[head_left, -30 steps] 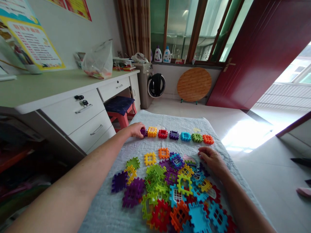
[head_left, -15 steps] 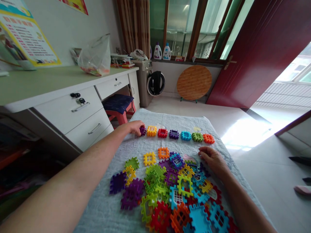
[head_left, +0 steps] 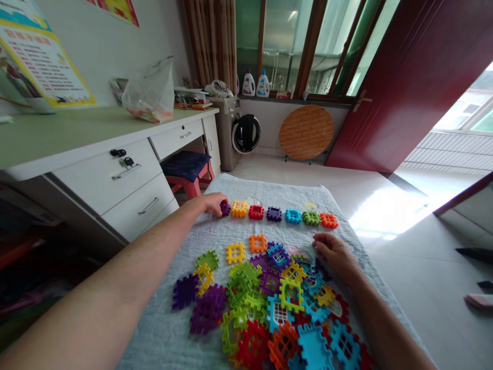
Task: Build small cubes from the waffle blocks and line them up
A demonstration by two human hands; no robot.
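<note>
A row of small square plastic tiles lies across the far part of a pale grey quilted cloth. My left hand reaches to the row's left end with its fingers closed on a purple tile. Beside it sit a yellow tile, a red tile and more, ending in an orange tile. My right hand rests curled, palm down, on the right edge of a pile of bigger coloured tiles. What its fingers hold, if anything, is hidden.
A white desk with drawers stands on the left, with a red stool under it and a plastic bag on top. A washing machine, a round wooden board and a dark red door lie beyond.
Hardly anything has changed. My left hand stays on the purple tile at the row's left end; my right hand stays at the pile. The view has shifted slightly.
</note>
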